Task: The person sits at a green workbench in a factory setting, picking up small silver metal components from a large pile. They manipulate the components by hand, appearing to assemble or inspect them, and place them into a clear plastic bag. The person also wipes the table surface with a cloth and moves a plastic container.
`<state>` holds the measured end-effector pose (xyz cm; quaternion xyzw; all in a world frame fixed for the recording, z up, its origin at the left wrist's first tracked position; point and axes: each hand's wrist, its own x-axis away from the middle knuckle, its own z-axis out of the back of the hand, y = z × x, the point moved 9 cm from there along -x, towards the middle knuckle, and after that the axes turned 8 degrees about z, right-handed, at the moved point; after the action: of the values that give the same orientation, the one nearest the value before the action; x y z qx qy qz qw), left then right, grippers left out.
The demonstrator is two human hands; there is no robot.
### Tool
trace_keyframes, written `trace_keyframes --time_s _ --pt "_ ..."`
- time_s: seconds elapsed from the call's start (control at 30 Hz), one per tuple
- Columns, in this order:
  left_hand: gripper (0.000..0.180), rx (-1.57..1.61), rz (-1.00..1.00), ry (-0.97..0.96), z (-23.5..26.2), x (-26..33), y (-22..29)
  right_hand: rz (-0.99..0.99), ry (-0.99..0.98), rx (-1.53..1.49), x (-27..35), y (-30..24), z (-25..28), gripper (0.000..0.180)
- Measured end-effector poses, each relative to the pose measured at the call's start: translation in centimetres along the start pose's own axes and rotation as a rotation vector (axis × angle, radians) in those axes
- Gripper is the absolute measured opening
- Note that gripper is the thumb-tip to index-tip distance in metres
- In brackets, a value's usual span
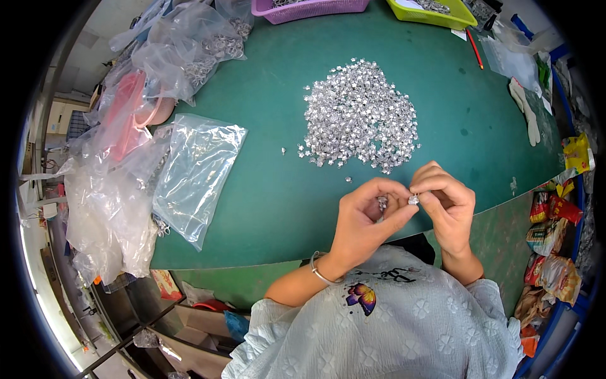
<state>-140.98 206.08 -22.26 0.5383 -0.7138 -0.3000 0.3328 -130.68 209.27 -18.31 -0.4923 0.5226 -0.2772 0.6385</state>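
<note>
Near the table's front edge my two hands meet fingertip to fingertip. My left hand (363, 221) is closed, its thumb and forefinger pinching a small shiny silver piece (413, 199). More silver pieces (382, 202) show in the curl of that hand's fingers. From the other side my right hand (449, 205) is closed too, thumb and forefinger on the same piece. The piece is too small to make out its exact kind. Beyond my hands a large heap of similar silver pieces (360, 114) is spread on the green tabletop (265, 183). One stray piece (348, 179) lies just short of the heap.
A clear plastic bag (199, 170) lies flat on the left, beside bulky bags (189, 57) of metal parts and a pink container (129, 114). Purple (309, 11) and yellow-green (435, 18) baskets stand at the back. A red pencil-like stick (475, 49) and a glove (524, 110) lie right.
</note>
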Motion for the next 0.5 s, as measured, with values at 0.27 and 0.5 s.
trace_keyframes --time_s 0.27,0.5 --pt "0.007 0.619 0.476 0.000 2.4 0.3 -6.4 -0.119 -0.055 0.599 -1.1 6.3 3.3 0.010" --pt "0.015 0.492 0.368 0.232 5.6 0.3 -8.1 0.047 -0.299 1.088 -1.5 10.6 0.4 0.039"
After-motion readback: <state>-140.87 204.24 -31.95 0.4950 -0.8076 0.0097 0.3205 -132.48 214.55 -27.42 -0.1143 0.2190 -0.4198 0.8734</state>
